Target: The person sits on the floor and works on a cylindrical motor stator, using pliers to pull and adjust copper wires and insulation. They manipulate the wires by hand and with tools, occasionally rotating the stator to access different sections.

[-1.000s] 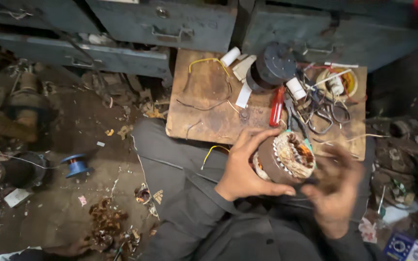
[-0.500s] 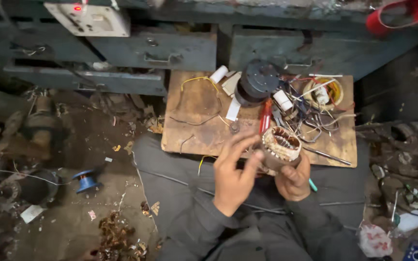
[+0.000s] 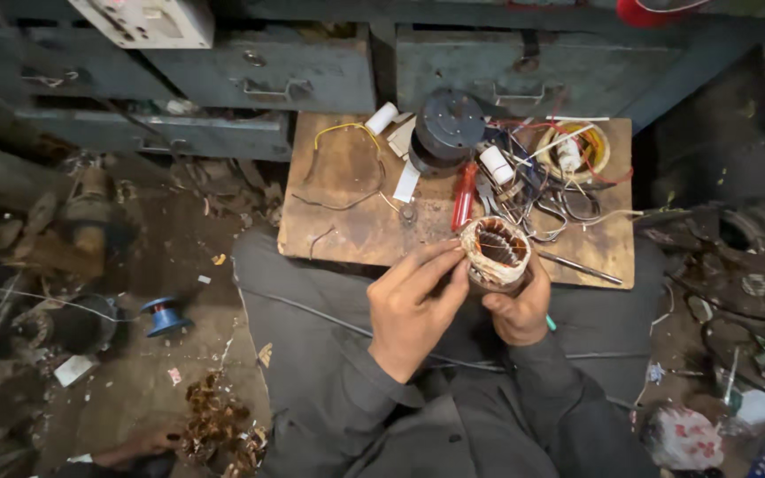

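Between both hands (image 3: pixel 413 305), stator (image 3: pixel 494 253) bore-up

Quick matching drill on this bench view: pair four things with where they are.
Things:
1. motor stator
2. red-handled screwdriver
3. blue wire spool
4. black round motor housing

Places:
A. on the floor, left of the board
B. held in both hands
C. far edge of the wooden board, by the drawers
D. lying mid-board

Pairs: 1-B, 2-D, 3-A, 4-C

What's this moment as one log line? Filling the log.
left hand: on stator | right hand: holds stator | board: screwdriver, wires
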